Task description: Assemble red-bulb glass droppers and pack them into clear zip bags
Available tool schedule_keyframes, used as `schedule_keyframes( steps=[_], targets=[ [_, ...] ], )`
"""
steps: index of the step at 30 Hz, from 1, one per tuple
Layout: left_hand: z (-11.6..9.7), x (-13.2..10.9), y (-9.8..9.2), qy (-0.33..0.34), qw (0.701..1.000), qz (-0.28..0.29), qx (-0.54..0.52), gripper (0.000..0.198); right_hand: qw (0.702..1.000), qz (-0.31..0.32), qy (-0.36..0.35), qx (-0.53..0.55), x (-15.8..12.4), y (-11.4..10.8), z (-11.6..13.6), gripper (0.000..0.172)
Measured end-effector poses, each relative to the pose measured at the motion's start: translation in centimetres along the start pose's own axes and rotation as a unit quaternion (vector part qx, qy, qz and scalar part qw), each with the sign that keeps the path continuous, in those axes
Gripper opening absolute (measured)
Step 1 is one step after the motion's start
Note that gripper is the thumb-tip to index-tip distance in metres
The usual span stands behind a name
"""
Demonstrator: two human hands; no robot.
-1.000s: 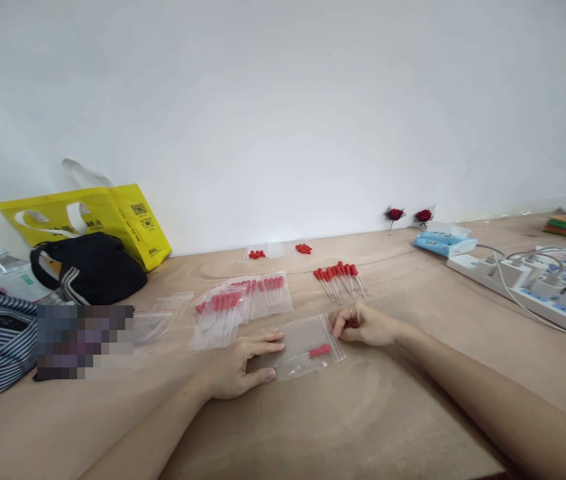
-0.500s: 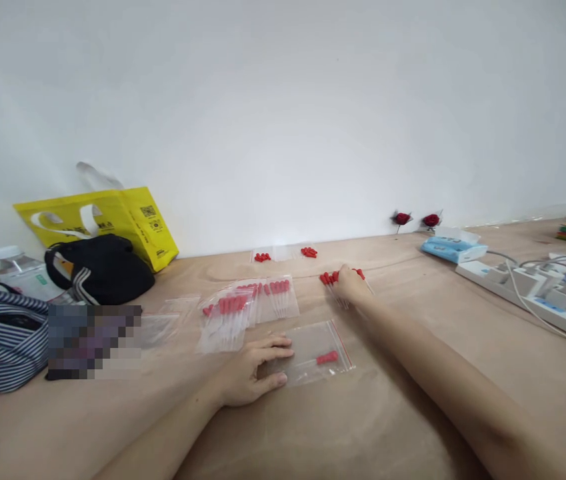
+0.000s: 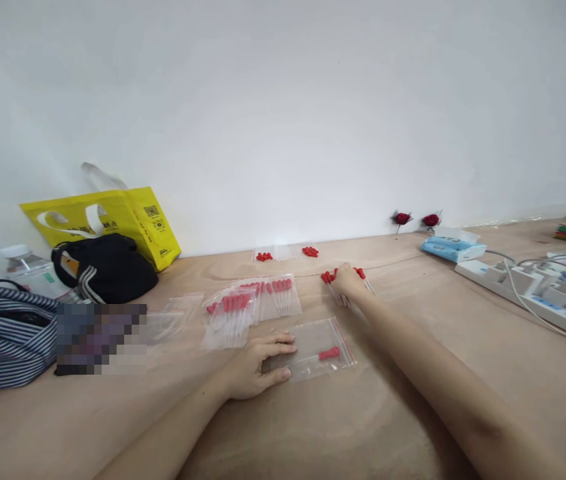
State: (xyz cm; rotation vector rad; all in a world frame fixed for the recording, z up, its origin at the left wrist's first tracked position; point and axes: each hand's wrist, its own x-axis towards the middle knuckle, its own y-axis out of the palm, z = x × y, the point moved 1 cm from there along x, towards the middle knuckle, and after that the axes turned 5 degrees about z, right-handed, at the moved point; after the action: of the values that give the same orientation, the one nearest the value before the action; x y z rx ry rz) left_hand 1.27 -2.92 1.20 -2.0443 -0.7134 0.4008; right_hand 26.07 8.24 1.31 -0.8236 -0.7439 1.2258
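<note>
My left hand lies on the table with its fingers apart, its fingertips on the left end of a clear zip bag. Inside that bag is a red-bulbed dropper. Farther off to the right, my right hand has its fingers bent down into a row of loose red-bulbed droppers; what its fingertips hold is hidden. Overlapping filled bags, each with several red bulbs and clear stems, lie beyond my left hand. Against the wall, small red bulbs rest on or in clear bags.
At the left are a yellow bag, a black cap, a bottle, a striped bag and flat clear bags. Rightward are a tissue pack, a power strip with cables, and two dark red roses.
The view has shifted slightly, so things on the left appear a little farther right. Both hands keep nearly the same places; my right hand is still among the loose droppers.
</note>
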Motion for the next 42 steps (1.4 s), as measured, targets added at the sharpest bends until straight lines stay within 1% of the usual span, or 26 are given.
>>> schedule_keyframes(
  steps=[3, 5, 6, 8, 9, 11, 13, 15, 17, 19, 21, 23, 24, 26, 28, 30, 32, 35, 38, 42],
  targets=[
    [0.0, 0.0, 0.0, -0.003, 1.000, 0.000, -0.001, 0.035, 0.999, -0.018, -0.018, 0.030, -1.0, -1.3, -0.4, 0.048],
    [0.0, 0.0, 0.0, -0.006, 1.000, 0.002, 0.001, 0.036, 0.994, -0.018, -0.054, 0.091, -2.3, -1.9, -1.4, 0.054],
    [0.0, 0.0, 0.0, -0.005, 1.000, 0.002, 0.000, 0.036, 0.984, -0.014, -0.081, 0.158, -3.0, -1.9, -2.0, 0.055],
    [0.1, 0.0, 0.0, 0.000, 1.000, 0.001, -0.003, 0.035, 0.946, 0.002, -0.105, 0.308, -4.7, -1.6, -3.3, 0.053],
    [0.1, 0.0, -0.1, 0.002, 1.000, 0.002, -0.005, 0.034, 0.926, 0.002, -0.105, 0.362, -5.4, -1.2, -3.9, 0.052],
    [0.2, 0.0, -0.1, 0.000, 1.000, 0.006, -0.007, 0.034, 0.896, -0.004, -0.088, 0.435, -6.7, -0.2, -4.9, 0.052],
    [0.3, -0.1, -0.1, -0.006, 1.000, 0.011, -0.003, 0.036, 0.874, -0.008, -0.065, 0.482, -7.6, 0.7, -5.2, 0.053],
    [0.3, -0.1, -0.1, -0.010, 1.000, 0.011, 0.001, 0.038, 0.855, -0.005, -0.049, 0.517, -8.1, 1.3, -4.9, 0.053],
    [0.3, -0.1, 0.0, -0.012, 1.000, 0.011, 0.004, 0.039, 0.834, -0.002, -0.034, 0.551, -8.5, 1.6, -4.4, 0.052],
    [0.2, -0.1, 0.0, -0.010, 1.000, 0.010, 0.006, 0.041, 0.808, 0.002, -0.014, 0.589, -9.0, 1.6, -4.0, 0.046],
    [0.1, -0.1, 0.0, -0.005, 1.000, 0.007, 0.007, 0.043, 0.783, 0.023, 0.001, 0.621, -9.5, 1.5, -3.6, 0.041],
    [0.1, -0.1, 0.0, -0.009, 1.000, 0.002, 0.004, 0.047, 0.770, 0.064, -0.004, 0.635, -10.0, 1.4, -3.4, 0.038],
    [0.2, -0.1, 0.0, -0.015, 1.000, 0.000, 0.003, 0.049, 0.770, 0.091, -0.013, 0.631, -10.2, 1.3, -3.3, 0.037],
    [0.3, -0.2, 0.1, -0.026, 1.000, -0.001, 0.002, 0.052, 0.786, 0.147, -0.040, 0.599, -10.6, 1.2, -3.2, 0.037],
    [0.3, -0.2, 0.2, -0.022, 1.000, -0.003, 0.000, 0.052, 0.817, 0.188, -0.067, 0.541, -10.9, 1.2, -3.2, 0.038],
    [0.1, -0.2, 0.1, -0.013, 1.000, -0.009, -0.001, 0.051, 0.847, 0.208, -0.089, 0.481, -10.8, 1.3, -3.5, 0.037],
    [-0.1, -0.1, 0.0, -0.012, 1.000, -0.009, 0.000, 0.049, 0.868, 0.214, -0.114, 0.432, -10.5, 1.5, -3.8, 0.035],
    [-0.3, -0.1, -0.1, -0.012, 1.000, -0.002, 0.004, 0.048, 0.887, 0.193, -0.165, 0.385, -9.6, 1.4, -4.4, 0.031],
    [-0.3, 0.0, -0.1, -0.004, 1.000, 0.003, 0.005, 0.047, 0.892, 0.183, -0.208, 0.358, -8.9, 0.9, -4.8, 0.028],
    [0.0, 0.0, 0.1, -0.001, 1.000, 0.008, 0.010, 0.047, 0.890, 0.197, -0.227, 0.343, -8.6, 0.5, -5.1, 0.029]
  ],
)
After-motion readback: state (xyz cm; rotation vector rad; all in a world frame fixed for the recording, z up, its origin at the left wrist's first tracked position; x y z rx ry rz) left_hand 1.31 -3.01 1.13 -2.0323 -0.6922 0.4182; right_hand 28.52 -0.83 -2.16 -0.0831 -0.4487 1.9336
